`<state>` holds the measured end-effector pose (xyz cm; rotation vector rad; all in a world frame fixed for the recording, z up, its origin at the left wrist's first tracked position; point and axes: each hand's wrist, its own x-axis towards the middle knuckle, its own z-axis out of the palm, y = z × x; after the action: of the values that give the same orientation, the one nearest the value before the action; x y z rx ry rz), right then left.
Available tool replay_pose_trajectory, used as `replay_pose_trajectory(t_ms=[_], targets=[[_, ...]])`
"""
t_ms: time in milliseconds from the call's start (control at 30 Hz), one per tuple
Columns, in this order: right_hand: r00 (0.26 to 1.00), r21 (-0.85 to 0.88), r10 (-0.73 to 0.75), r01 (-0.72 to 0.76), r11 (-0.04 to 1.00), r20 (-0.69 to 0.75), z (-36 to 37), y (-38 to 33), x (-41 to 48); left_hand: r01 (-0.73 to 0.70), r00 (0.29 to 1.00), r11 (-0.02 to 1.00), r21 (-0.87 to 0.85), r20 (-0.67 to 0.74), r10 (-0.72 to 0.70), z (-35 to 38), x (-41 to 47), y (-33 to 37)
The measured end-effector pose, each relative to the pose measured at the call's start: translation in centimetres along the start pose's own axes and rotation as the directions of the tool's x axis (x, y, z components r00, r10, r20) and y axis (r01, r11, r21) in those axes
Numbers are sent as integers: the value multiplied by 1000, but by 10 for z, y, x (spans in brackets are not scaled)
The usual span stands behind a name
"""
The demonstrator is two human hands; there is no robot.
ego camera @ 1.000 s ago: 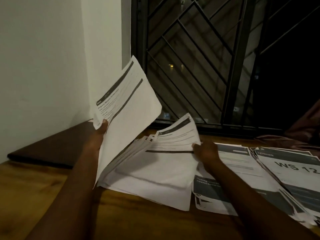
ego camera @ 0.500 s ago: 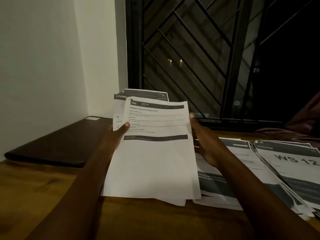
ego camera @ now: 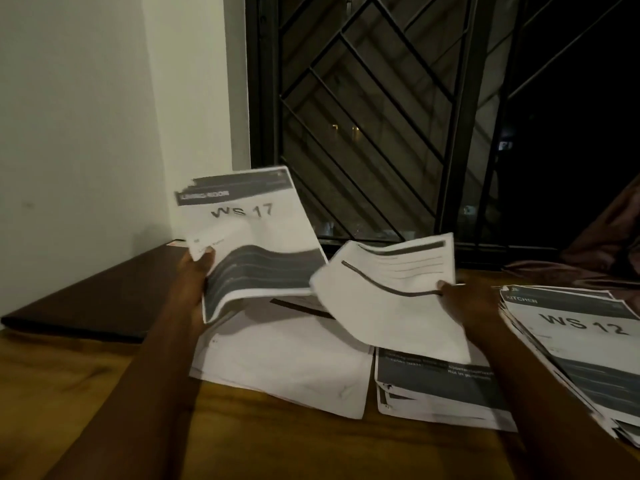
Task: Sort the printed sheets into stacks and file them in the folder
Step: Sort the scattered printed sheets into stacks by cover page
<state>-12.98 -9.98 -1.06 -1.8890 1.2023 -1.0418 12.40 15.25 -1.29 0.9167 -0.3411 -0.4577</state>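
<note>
1. The left grip holds the WS 17 bundle raised above the back-left part of the bench. Its thumb is clamped on the printed face. The fingers behind the bundle are hidden.
2. The right grip pinches the single sheet by its right edge. The sheet is blurred, curls in the air, and hangs over the middle of the bench.
3. Three piles lie on the bench. The white-faced pile is in the middle, the dark-banded pile lies just beside it, and the WS 12 pile is at the right edge.
4. A dark flat case lies in the back-left corner. It may be the folder and looks shut.
5. The step in hand looks like dealing one sheet off the bundle. Read its heading before picking a pile, because the print is too blurred here to tell which pile suits it.
6. Lay the sheet flat from its far edge and let the curl settle before releasing it.
7. Square it to the pile's corners, since the piles lie close enough together to mix.
8. Keep the bundle clear of the bench so that nothing slides out from under the thumb.
</note>
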Motion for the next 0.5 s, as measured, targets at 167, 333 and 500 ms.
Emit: replay_pose_trajectory(t_ms=[167,333,500], targets=[[981,56,-31,21,998,189,44,-21,-24,67,998,956,-285,16,-65,13,-20,6],[969,48,-75,66,997,236,62,-28,-47,-34,999,937,-349,13,41,10,-21,11],[960,132,-104,71,989,259,68,-33,-57,16,994,987,160,104,-33,13,-9,1]])
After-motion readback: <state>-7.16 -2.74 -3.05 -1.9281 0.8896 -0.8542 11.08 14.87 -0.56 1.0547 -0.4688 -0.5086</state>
